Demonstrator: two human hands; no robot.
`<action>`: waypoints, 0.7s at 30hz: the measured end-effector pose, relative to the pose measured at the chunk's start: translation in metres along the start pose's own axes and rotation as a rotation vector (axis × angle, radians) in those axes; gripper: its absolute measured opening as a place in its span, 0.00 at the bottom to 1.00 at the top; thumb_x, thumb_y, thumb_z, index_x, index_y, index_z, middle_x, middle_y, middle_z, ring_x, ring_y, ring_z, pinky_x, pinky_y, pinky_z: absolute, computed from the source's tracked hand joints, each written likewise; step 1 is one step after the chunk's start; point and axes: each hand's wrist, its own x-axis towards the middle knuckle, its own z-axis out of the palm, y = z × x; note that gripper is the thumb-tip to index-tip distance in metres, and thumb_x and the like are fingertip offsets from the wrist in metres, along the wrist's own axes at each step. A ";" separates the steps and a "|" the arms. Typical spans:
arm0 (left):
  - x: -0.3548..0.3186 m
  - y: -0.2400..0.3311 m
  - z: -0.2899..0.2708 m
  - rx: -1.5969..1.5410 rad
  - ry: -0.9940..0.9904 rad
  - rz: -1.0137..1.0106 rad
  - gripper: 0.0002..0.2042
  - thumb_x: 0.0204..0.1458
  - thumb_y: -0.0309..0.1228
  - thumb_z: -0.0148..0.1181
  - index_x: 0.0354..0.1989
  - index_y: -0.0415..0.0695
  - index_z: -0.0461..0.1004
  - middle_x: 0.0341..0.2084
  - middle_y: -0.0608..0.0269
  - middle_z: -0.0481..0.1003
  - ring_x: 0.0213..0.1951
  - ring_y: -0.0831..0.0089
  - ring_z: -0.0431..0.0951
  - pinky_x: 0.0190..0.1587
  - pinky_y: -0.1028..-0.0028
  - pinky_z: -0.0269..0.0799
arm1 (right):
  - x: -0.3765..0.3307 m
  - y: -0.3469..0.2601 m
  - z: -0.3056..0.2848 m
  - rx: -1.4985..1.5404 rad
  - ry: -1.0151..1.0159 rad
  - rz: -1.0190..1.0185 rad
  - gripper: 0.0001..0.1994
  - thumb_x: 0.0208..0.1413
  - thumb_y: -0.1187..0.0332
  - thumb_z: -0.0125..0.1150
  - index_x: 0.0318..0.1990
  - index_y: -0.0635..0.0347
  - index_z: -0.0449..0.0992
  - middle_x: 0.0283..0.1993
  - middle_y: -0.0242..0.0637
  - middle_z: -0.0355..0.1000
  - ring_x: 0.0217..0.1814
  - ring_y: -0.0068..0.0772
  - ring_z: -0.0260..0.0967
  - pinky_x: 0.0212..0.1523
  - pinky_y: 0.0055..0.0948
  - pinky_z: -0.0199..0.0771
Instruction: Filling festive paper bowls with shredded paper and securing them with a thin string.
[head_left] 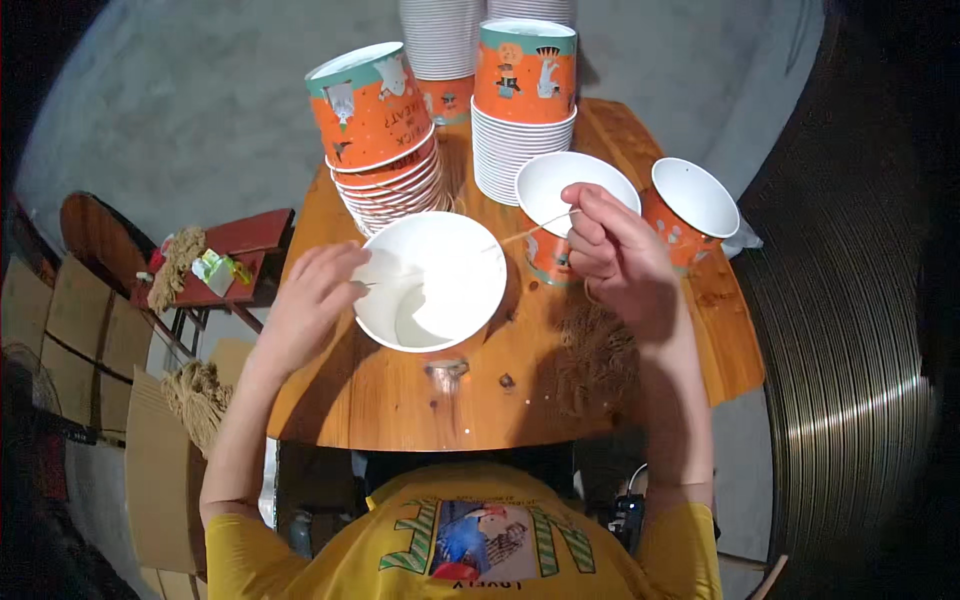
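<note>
A white-lined paper bucket (430,282) stands in front of me, tilted so its open mouth faces me. My right hand (622,245) is closed, pinching a thin tan cord (540,229) that runs down to the bucket's right rim. At the left side of the rim is my left hand (318,298), slightly blurred, its fingers and thumb apart. A short bit of cord seems to show by its thumb. Behind my right hand stands another open orange bucket (545,252), partly hidden. Below that hand lies a bundle of brown cords (594,362).
Tall stacks of orange buckets stand at the back left (372,110) and back middle (524,75). One more bucket (695,200) sits by the table's right edge. A small clear container (446,374) is near the front. To the left are a red bench (250,232) and cardboard (160,470).
</note>
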 end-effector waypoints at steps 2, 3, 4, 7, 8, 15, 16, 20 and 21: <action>0.007 0.029 -0.001 -0.334 0.197 -0.256 0.14 0.39 0.15 0.51 0.38 0.40 0.69 0.48 0.51 0.68 0.50 0.55 0.70 0.49 0.63 0.69 | -0.005 0.004 0.017 0.060 0.019 0.014 0.09 0.64 0.66 0.45 0.42 0.62 0.67 0.19 0.20 0.51 0.17 0.10 0.44 0.16 0.13 0.44; 0.019 0.045 -0.004 -0.520 0.266 -0.295 0.14 0.40 0.15 0.51 0.38 0.38 0.68 0.47 0.50 0.68 0.47 0.56 0.71 0.47 0.66 0.69 | -0.006 0.008 0.023 0.105 0.012 0.016 0.08 0.64 0.67 0.45 0.42 0.62 0.67 0.19 0.20 0.50 0.17 0.10 0.44 0.16 0.13 0.44; 0.034 0.061 -0.004 -0.629 0.345 -0.278 0.12 0.45 0.16 0.50 0.39 0.38 0.68 0.46 0.51 0.68 0.43 0.62 0.72 0.45 0.70 0.69 | -0.006 0.013 0.029 0.106 0.005 0.022 0.08 0.64 0.67 0.45 0.42 0.62 0.67 0.19 0.20 0.50 0.17 0.10 0.44 0.16 0.13 0.44; 0.068 0.122 -0.006 -1.296 0.276 -0.651 0.13 0.52 0.21 0.54 0.46 0.39 0.61 0.39 0.60 0.68 0.39 0.78 0.71 0.42 0.76 0.70 | -0.006 0.029 0.056 0.259 -0.023 -0.016 0.10 0.62 0.65 0.48 0.44 0.63 0.65 0.18 0.20 0.49 0.16 0.12 0.43 0.16 0.16 0.43; 0.078 0.136 -0.002 -1.662 0.354 -0.734 0.10 0.54 0.21 0.52 0.42 0.40 0.60 0.34 0.63 0.67 0.33 0.80 0.71 0.35 0.80 0.70 | -0.011 0.029 0.066 0.255 -0.027 -0.017 0.10 0.62 0.65 0.48 0.44 0.63 0.65 0.18 0.20 0.49 0.16 0.12 0.43 0.16 0.16 0.43; 0.080 0.137 0.006 -1.739 0.039 -0.773 0.04 0.58 0.22 0.50 0.37 0.42 0.61 0.25 0.70 0.65 0.25 0.85 0.69 0.27 0.84 0.65 | -0.034 0.028 0.057 0.078 0.134 -0.107 0.11 0.60 0.63 0.50 0.42 0.63 0.65 0.17 0.22 0.46 0.15 0.14 0.42 0.16 0.17 0.42; 0.078 0.139 0.009 -1.709 0.021 -0.745 0.03 0.58 0.23 0.50 0.37 0.42 0.62 0.25 0.71 0.65 0.25 0.85 0.68 0.27 0.83 0.65 | -0.036 0.030 0.052 0.063 0.140 -0.114 0.11 0.60 0.64 0.50 0.41 0.62 0.66 0.17 0.22 0.47 0.15 0.14 0.41 0.16 0.18 0.42; 0.071 0.140 0.010 -1.553 -0.017 -0.714 0.02 0.59 0.24 0.48 0.38 0.41 0.64 0.26 0.70 0.66 0.27 0.84 0.66 0.30 0.83 0.66 | -0.037 0.037 0.030 -0.013 0.173 -0.171 0.09 0.59 0.65 0.50 0.41 0.61 0.68 0.17 0.23 0.52 0.16 0.14 0.46 0.16 0.17 0.46; 0.072 0.137 0.008 -1.552 -0.020 -0.716 0.02 0.59 0.24 0.48 0.38 0.41 0.64 0.26 0.70 0.66 0.27 0.84 0.66 0.30 0.83 0.66 | -0.034 0.039 0.026 -0.010 0.174 -0.170 0.09 0.59 0.65 0.50 0.41 0.61 0.68 0.17 0.23 0.52 0.16 0.14 0.46 0.16 0.17 0.46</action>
